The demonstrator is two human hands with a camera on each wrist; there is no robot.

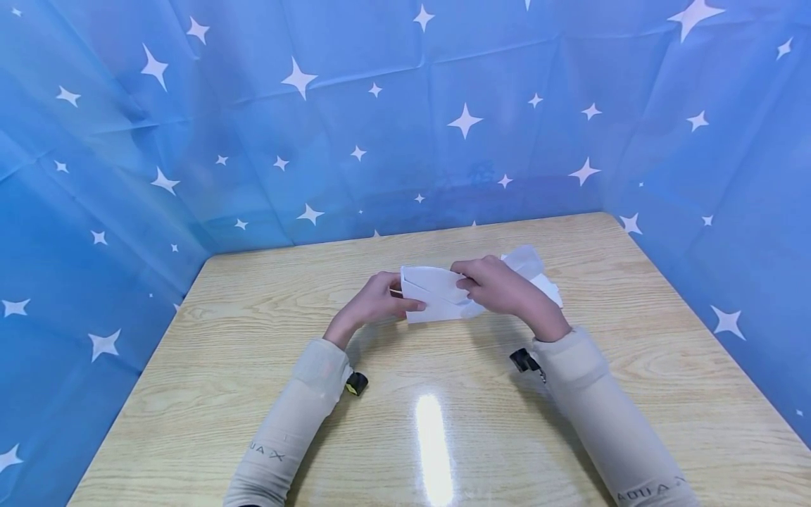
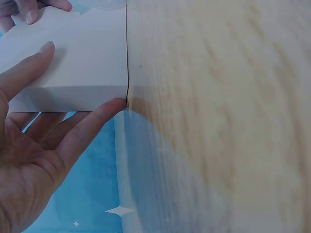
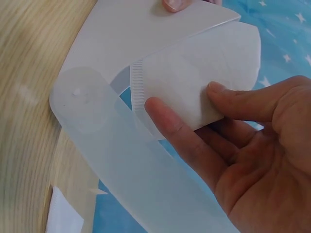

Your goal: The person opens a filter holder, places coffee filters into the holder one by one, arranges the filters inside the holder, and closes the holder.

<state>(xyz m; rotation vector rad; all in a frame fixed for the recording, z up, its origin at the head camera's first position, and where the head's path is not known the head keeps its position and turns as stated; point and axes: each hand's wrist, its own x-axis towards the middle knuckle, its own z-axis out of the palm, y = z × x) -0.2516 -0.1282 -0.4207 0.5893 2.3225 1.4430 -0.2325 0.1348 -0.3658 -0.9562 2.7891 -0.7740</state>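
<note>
Over the far middle of the table, my left hand (image 1: 380, 299) grips one end of a flat white box (image 2: 87, 63), thumb on the broad face and fingers beneath. The box has a curved cut edge in the right wrist view. My right hand (image 1: 494, 285) pinches a white folded piece (image 3: 189, 77) with a ribbed edge between thumb and fingers. That soft-looking piece lies against the box's open side and is partly covered by it. A translucent strip (image 3: 121, 150) with a rounded end overlaps the box corner and runs below my right hand.
Just right of my right hand, a white piece (image 1: 548, 289) shows on the light wood table (image 1: 253, 394). Blue cloth (image 1: 393, 120) with white stars hangs behind and along both sides. Small black devices hang below both wrists.
</note>
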